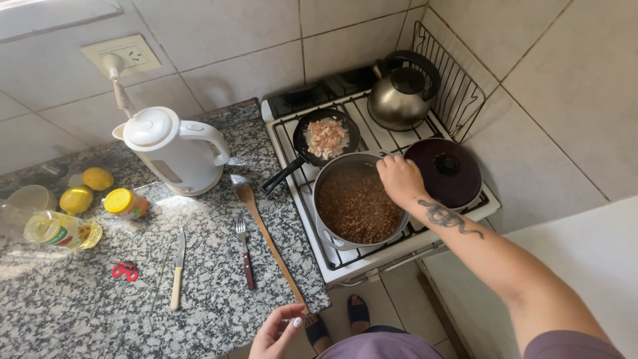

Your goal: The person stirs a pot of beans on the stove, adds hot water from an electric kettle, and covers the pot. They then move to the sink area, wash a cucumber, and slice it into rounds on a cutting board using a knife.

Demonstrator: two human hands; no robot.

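Observation:
My right hand reaches over the far rim of a grey pot full of brown stew on the white stove; its fingers are pinched together above the food, and whether they hold anything is hidden. My left hand hovers low at the counter's front edge, fingers loosely apart, just beside the handle end of a long wooden spoon lying on the granite counter. A small black frying pan with chopped bits sits behind the pot.
A steel kettle and a dark lidded pot stand on the stove's right burners. On the counter lie a fork, a knife, a white electric kettle, a yellow-capped jar, an oil bottle and lemons.

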